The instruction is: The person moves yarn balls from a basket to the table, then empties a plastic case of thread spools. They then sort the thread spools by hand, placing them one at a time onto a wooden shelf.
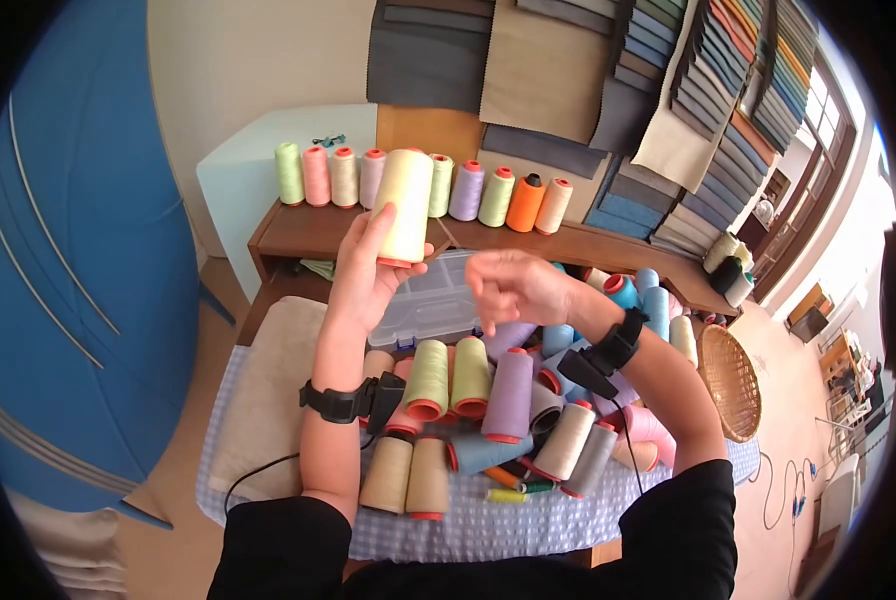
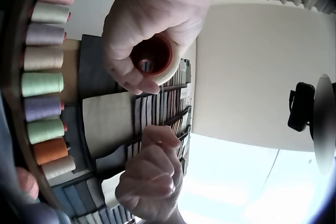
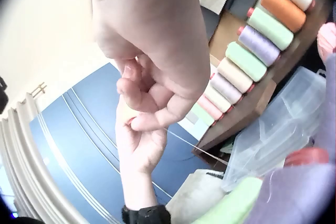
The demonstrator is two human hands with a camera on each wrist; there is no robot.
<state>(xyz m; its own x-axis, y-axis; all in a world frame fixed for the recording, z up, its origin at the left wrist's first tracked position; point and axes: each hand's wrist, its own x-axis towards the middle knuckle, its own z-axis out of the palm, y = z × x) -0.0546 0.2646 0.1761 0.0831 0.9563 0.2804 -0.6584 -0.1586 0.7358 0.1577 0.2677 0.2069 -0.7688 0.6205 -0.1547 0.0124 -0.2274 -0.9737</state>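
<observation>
My left hand (image 1: pixel 360 268) holds a large pale yellow thread cone (image 1: pixel 406 205) upright above the table, thumb on its near side. In the left wrist view the fingers curl around the cone's red hollow base (image 2: pixel 167 66). To the right of the cone, apart from it, my right hand (image 1: pixel 524 288) is raised with its fingers curled in and the thumb tip against them. A thin pale thread (image 3: pixel 197 146) runs down from those fingertips in the right wrist view. Below both hands lie many thread cones, among them green cones (image 1: pixel 428 380) and a purple cone (image 1: pixel 509 395).
A row of coloured cones (image 1: pixel 467 190) stands along the brown shelf (image 1: pixel 308 222). Beneath it lies a clear plastic box (image 1: pixel 423 310). A wicker basket (image 1: pixel 730 385) is at the right, a beige cushion (image 1: pixel 268 400) at the left. Fabric swatches (image 1: pixel 543 70) hang behind.
</observation>
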